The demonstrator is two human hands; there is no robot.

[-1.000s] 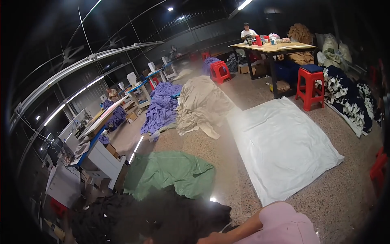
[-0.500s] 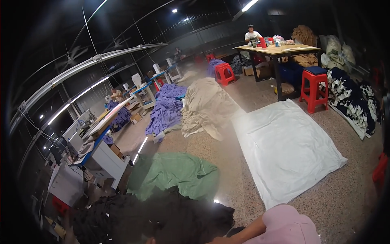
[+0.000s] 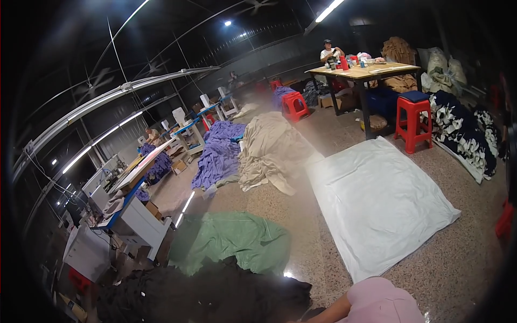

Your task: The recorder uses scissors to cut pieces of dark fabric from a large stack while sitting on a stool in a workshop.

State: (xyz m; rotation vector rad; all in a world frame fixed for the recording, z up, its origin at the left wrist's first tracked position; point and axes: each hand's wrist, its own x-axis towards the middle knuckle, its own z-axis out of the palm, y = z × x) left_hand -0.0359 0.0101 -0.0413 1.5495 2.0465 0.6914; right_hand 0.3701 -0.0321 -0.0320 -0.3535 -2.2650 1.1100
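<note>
The white sheet (image 3: 382, 199) lies spread on the floor (image 3: 323, 258), slightly creased, and the black pile (image 3: 204, 293) of cloth sits to its near left, apart from it. Just off the sheet's near corner, the right forearm (image 3: 335, 310) comes from a pink sleeve (image 3: 383, 302) and slants toward the pile's right end; the right hand lies beyond the lower edge of view, so I cannot tell whether it is spread, pressed together or pinching cloth. The left hand is out of view as well, its state impossible to tell. Left of the sheet, the green sack (image 3: 237, 237) lies flat, its near edge behind the black pile. Off the sheet's far left corner is the beige pile (image 3: 272, 151), with the purple pile (image 3: 219, 153) farther left, and farther left again from the sheet stands a sewing table (image 3: 129, 188). Beyond the sheet's far edge are a red stool (image 3: 413, 126) with a blue cushion (image 3: 413, 96) and a wooden table (image 3: 366, 71), where a person (image 3: 329, 52) in a white top sits.
</note>
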